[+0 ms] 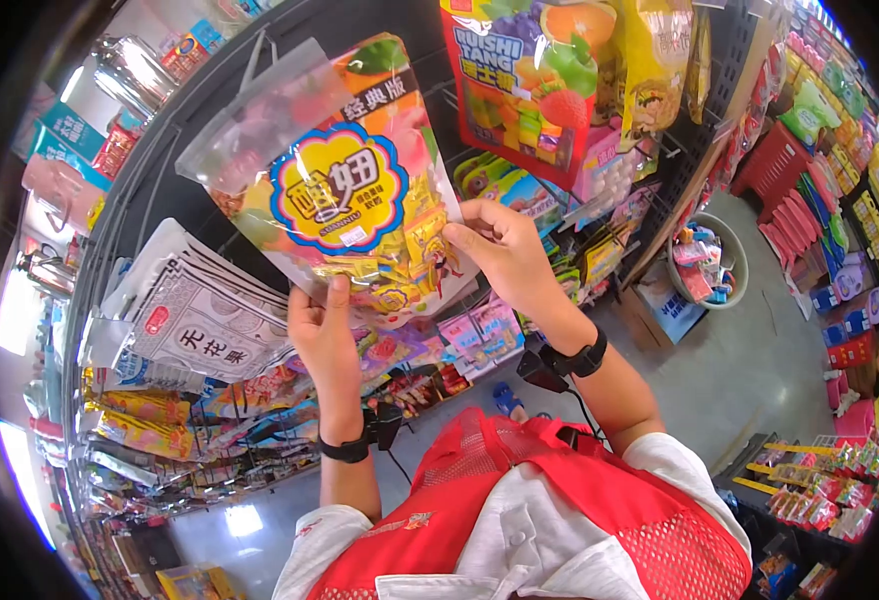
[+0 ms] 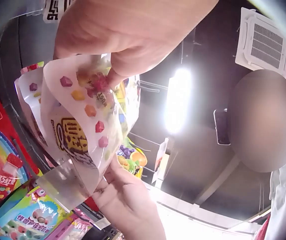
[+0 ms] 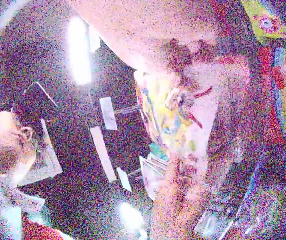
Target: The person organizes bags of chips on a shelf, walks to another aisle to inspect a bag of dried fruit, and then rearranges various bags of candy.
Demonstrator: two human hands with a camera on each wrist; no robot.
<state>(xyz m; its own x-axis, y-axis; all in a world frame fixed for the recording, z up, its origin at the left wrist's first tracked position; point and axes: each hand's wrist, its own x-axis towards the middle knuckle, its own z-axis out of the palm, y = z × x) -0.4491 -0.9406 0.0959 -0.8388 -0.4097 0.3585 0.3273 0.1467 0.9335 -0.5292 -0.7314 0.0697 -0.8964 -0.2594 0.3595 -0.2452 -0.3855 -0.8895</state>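
Before shop rack (image 1: 150,200), candy bag (image 1: 345,190) held; grey floor (image 1: 750,360).

A shop, hanging snack bags (image 1: 520,70) on racks, probably stocked aisle shelves (image 1: 850,150)

The candy bag (image 1: 350,190) is above the left hand (image 1: 325,330) and left of the right hand (image 1: 505,250), touching both. A fig bag (image 1: 195,320) hangs just left of the left hand. A fruit bag (image 1: 525,85) hangs above the right hand, and a tub (image 1: 743,262) stands well to its right.
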